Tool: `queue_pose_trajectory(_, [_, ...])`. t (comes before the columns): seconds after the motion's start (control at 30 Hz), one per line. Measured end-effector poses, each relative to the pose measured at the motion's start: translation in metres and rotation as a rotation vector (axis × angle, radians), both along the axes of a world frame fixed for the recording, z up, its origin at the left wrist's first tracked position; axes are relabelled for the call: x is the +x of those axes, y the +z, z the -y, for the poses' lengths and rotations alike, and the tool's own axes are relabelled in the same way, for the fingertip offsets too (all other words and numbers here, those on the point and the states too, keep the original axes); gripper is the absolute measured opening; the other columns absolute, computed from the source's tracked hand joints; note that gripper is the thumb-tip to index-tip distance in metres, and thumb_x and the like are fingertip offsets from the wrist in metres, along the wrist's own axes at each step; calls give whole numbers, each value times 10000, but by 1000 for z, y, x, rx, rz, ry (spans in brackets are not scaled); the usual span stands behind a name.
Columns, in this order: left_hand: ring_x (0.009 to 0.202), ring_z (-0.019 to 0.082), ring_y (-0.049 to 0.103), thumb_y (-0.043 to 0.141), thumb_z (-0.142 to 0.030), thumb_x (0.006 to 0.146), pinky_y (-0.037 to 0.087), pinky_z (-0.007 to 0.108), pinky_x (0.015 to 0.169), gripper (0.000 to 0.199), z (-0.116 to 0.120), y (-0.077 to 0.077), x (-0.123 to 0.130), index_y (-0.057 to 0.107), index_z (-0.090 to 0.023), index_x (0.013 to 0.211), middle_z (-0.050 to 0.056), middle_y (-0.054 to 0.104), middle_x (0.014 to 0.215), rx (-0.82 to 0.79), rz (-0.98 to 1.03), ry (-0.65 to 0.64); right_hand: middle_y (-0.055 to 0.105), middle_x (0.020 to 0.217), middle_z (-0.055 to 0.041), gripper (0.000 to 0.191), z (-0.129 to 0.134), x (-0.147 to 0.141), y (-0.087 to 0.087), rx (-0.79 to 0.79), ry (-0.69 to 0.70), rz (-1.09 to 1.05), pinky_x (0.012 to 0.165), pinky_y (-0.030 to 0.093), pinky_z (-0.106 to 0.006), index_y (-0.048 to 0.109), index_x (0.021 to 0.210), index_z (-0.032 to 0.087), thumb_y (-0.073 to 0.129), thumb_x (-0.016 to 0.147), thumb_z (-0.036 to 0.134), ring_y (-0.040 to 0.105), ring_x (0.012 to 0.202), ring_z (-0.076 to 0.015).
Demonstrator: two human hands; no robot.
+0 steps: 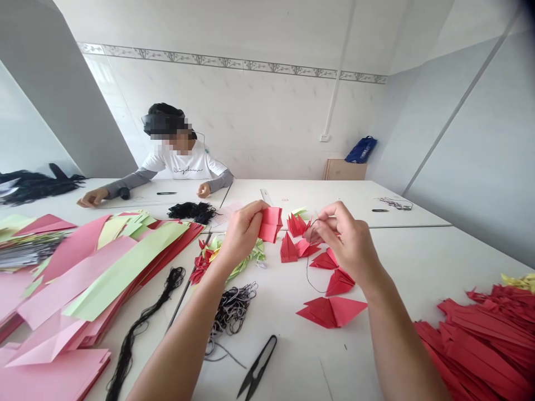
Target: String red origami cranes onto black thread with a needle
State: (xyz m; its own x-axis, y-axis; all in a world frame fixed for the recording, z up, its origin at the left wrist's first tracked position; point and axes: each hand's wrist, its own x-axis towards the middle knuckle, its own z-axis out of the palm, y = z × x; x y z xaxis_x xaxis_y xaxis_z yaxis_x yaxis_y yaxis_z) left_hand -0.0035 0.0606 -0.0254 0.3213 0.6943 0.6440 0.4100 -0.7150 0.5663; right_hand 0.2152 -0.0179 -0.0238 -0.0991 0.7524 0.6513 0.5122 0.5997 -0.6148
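Note:
Pinched in my left hand [246, 229] is a folded red paper piece [271, 224], held up over the table with its creases showing. My right hand [345, 234] is closed, thumb against fingertips, on a thin dark thread [308, 273] that hangs down in a loop toward the tabletop. Whether a needle is on the thread is too small to tell. Between and below my hands lie several folded red paper shapes, among them a red cone-like fold [288, 249] and a wide winged red fold [331, 312] nearest me.
Black thread snips [258, 365] lie near me beside a tangle of grey cord [234, 309]. Pink and green paper sheets [125, 267] and a black thread hank [137, 328] spread at left. Folded red papers [485, 340] heap at right. A co-worker [188, 159] sits across the table.

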Motion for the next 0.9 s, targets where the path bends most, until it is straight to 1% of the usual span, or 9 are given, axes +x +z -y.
queue_pose_trajectory(0.07, [673,133,464,341,-91,919,347,267,647,262,7,2,1,543,-186,781,-2,538,739,92,33,31,659,655,44,151,2,-6,-2,93,-42,123,555,471,-203,494,877,229,529,1012,287,621,548,-93])
queue_pose_trajectory(0.13, [669,132,464,343,-73,912,342,273,644,266,14,5,3,542,-187,776,2,546,747,151,38,43,578,561,71,204,4,-11,-2,228,-71,237,478,369,-203,519,803,217,558,1000,256,487,445,-61])
queue_pose_trajectory(0.17, [661,132,459,344,-67,910,339,275,638,268,16,7,3,542,-188,775,1,544,744,166,39,42,551,541,75,218,6,-14,-1,289,-79,275,463,336,-210,531,779,212,573,992,240,436,429,-56])
queue_pose_trajectory(0.2, [656,132,454,345,-63,908,337,276,634,270,19,8,3,543,-188,774,1,541,739,176,41,42,548,542,73,217,7,-15,-1,337,-82,302,467,330,-215,546,771,207,584,984,221,420,437,-56])
queue_pose_trajectory(0.37, [657,136,468,360,-65,906,337,283,627,266,25,13,0,561,-188,782,8,555,743,204,32,74,683,706,13,113,13,-21,3,445,-97,369,610,446,-228,653,914,180,578,966,114,561,588,-87])
queue_pose_trajectory(0.43, [659,139,474,363,-69,907,338,288,627,265,26,14,-1,569,-188,790,11,564,747,220,20,91,700,727,4,115,14,-21,4,465,-104,366,624,462,-231,670,951,171,579,961,101,577,603,-91])
queue_pose_trajectory(0.53, [668,143,484,358,-72,913,345,293,633,272,27,15,-1,578,-188,802,15,576,761,236,3,104,707,730,2,118,16,-21,3,468,-113,376,621,469,-238,676,949,172,579,962,108,571,591,-93])
queue_pose_trajectory(0.73, [667,150,487,344,-91,939,360,295,646,294,31,16,-2,600,-194,838,17,571,759,265,-57,134,708,730,10,144,15,-20,1,444,-129,408,577,451,-259,667,926,224,562,967,134,544,561,-108])
queue_pose_trajectory(0.9, [658,158,482,333,-98,954,370,309,677,311,33,16,-2,614,-202,873,18,572,744,386,-138,218,707,722,-3,170,15,-21,-1,415,-152,431,565,440,-270,672,890,214,552,956,115,571,558,-119])
